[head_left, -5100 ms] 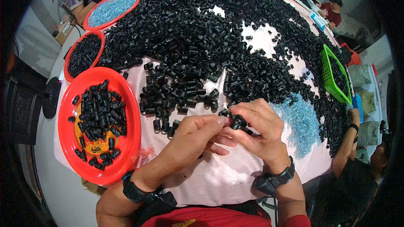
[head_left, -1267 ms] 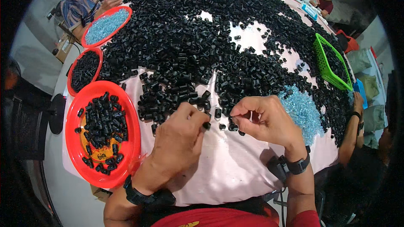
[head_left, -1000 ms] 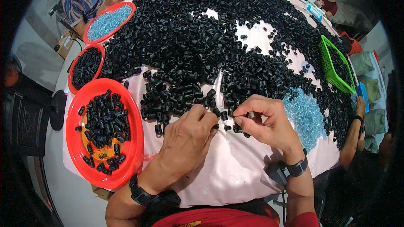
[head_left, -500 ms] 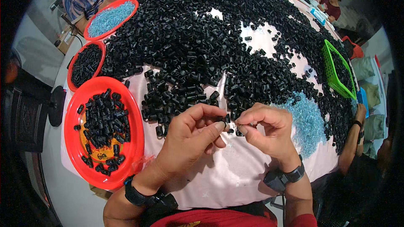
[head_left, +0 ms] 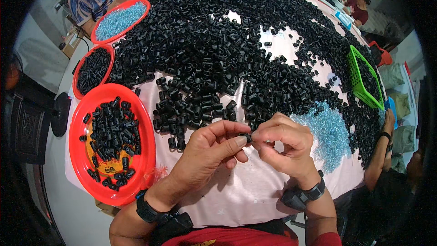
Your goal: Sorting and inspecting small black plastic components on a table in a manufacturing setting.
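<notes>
Over the near part of the table, my left hand (head_left: pixel 200 157) pinches a small black plastic cylinder (head_left: pixel 246 137) between thumb and index finger. Just to its right, the closed fingertips of my right hand (head_left: pixel 287 145) meet the cylinder's end. Whatever those fingers grip is hidden or too small to name. Beyond both hands spreads a heap of similar black plastic cylinders (head_left: pixel 200 59). Beside my right hand lies a pile of tiny clear bluish pieces (head_left: pixel 328 136). A red oval tray (head_left: pixel 148 155) on the left holds black cylinders that look like the one in my hand.
Behind the tray stand a red bowl of thin black pieces (head_left: pixel 92 70) and a red bowl of clear bluish pieces (head_left: pixel 120 20). A green basket (head_left: pixel 359 82) sits at the right. Other people work at the far left, far right and near right, where a forearm (head_left: pixel 380 150) rests.
My two hands have come together, the right fingertips moving left onto the end of the black cylinder. Both hands sit slightly lower. The left hand keeps its pinch.
</notes>
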`<state>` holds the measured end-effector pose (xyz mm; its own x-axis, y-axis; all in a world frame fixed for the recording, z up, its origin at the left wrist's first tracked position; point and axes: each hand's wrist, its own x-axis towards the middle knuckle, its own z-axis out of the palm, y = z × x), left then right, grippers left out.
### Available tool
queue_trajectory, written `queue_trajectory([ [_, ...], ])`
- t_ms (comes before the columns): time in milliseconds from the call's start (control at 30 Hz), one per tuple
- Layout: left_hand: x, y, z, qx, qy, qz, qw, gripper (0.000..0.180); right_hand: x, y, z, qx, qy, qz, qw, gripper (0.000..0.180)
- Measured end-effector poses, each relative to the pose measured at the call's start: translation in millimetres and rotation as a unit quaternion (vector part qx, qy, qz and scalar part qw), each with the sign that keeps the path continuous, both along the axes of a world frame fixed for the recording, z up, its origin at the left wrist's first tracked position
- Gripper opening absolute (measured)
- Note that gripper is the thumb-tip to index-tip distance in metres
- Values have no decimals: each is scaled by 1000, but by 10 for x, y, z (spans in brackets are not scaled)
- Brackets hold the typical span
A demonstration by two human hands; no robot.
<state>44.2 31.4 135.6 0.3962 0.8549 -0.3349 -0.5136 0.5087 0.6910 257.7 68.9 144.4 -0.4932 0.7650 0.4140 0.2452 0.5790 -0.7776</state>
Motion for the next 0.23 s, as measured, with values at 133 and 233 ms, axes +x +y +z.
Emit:
queue_trajectory([
  [133, -2, -21, -7, -26, -30, 2, 999, 27, -15, -8, 3, 34, -11, -21, 999, 24],
  [233, -28, -11, -23, -36, -57, -18, 998, 33, 0, 14, -44, 63, -6, -18, 998, 28],
])
